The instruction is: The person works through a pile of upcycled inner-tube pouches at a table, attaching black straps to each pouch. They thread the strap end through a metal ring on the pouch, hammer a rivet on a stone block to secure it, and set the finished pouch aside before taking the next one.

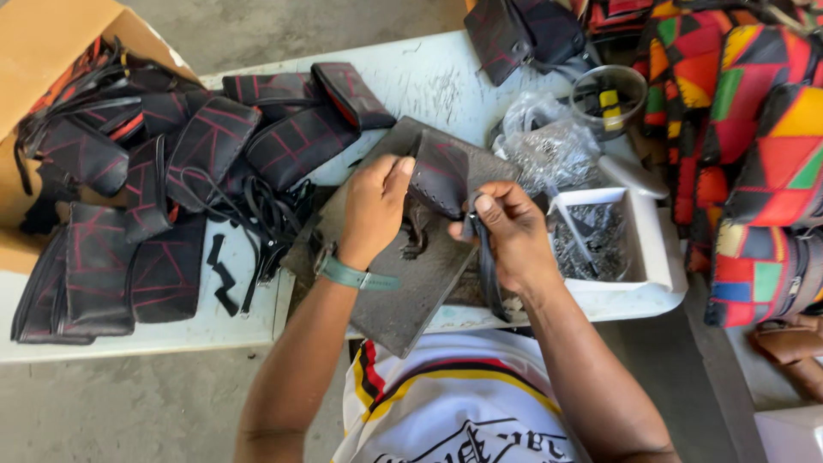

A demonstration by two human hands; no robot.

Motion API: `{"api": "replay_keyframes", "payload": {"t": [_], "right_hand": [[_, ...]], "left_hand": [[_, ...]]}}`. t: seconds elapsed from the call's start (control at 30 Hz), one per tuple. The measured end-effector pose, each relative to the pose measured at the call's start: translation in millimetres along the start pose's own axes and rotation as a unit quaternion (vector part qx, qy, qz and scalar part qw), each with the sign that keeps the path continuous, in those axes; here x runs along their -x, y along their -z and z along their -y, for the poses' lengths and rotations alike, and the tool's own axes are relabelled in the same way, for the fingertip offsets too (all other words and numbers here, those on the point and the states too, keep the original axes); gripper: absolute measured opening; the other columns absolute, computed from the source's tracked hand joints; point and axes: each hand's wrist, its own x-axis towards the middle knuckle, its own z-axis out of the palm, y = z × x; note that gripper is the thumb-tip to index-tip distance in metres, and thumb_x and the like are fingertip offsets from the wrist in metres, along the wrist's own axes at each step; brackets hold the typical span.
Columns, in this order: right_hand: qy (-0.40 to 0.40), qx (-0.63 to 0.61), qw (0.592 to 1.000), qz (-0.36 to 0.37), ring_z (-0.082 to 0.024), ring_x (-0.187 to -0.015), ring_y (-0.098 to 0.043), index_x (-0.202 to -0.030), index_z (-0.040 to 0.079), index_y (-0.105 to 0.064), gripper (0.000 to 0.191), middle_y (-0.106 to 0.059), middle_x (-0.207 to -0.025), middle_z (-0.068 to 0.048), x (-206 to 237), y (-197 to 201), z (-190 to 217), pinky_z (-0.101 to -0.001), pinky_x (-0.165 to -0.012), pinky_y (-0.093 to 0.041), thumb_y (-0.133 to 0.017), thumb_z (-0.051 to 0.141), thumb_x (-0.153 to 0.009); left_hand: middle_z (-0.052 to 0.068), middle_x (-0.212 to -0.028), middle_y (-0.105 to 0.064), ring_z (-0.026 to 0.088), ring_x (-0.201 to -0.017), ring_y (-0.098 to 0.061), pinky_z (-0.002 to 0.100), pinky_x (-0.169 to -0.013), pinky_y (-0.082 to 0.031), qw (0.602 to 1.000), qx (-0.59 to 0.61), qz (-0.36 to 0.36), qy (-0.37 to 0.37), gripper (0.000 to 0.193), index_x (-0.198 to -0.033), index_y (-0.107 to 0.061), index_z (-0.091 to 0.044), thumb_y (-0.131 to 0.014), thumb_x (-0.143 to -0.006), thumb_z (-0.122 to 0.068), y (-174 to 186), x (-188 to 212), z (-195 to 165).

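Observation:
My left hand (375,208) grips the edge of a small black leather piece with red stitching (441,176), holding it over a worn dark work mat (403,283). My right hand (514,236) pinches the other side of the piece and holds a thin black strap (487,279) that hangs down from the fingers. A green watch band sits on my left wrist.
A heap of black red-stitched pouches (163,163) and loose straps covers the left of the white table (429,77). A cardboard box (43,51) stands at far left. A white tray of metal fittings (613,240), a plastic bag (549,146), a clear cup (610,99) and colourful patchwork bags (754,154) lie right.

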Motion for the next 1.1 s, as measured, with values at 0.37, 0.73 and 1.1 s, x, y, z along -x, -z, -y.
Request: {"api": "replay_keyframes", "payload": {"t": [0.37,0.73,1.1], "right_hand": [[0.207,0.215,0.953,-0.046,-0.012,-0.088,-0.067,-0.112,0.002,-0.053,0.021,-0.063,-0.099,-0.007,39,-8,2,-0.0328,-0.076,-0.065,-0.069,-0.005,-0.1],[0.201,0.154,0.964,-0.084,-0.011,-0.08,-0.067,-0.101,0.004,-0.049,0.027,-0.063,-0.087,-0.006,38,-3,-15,-0.0324,-0.07,-0.066,-0.074,-0.006,-0.097],[0.177,0.292,0.935,-0.1,-0.006,-0.079,-0.064,-0.114,0.003,-0.059,0.022,-0.068,-0.09,-0.003,40,3,-22,-0.02,-0.071,-0.054,-0.073,-0.002,-0.097]], "left_hand": [[0.003,-0.068,-0.046,0.01,-0.063,-0.041,0.032,-0.058,-0.04,0.988,0.126,0.059,0.073,0.028,-0.09,-0.06,0.001,-0.062,-0.105,-0.023,-25,55,9],[-0.001,-0.073,-0.05,0.005,-0.07,-0.042,0.028,-0.06,-0.041,0.966,0.241,0.064,0.071,0.022,-0.095,-0.062,0.0,-0.061,-0.105,-0.02,-47,67,-7],[0.0,-0.083,-0.068,0.004,-0.075,-0.059,0.022,-0.064,-0.048,0.913,0.376,0.027,0.156,0.01,-0.095,-0.069,0.003,-0.072,-0.099,-0.006,-61,72,-8]]}}
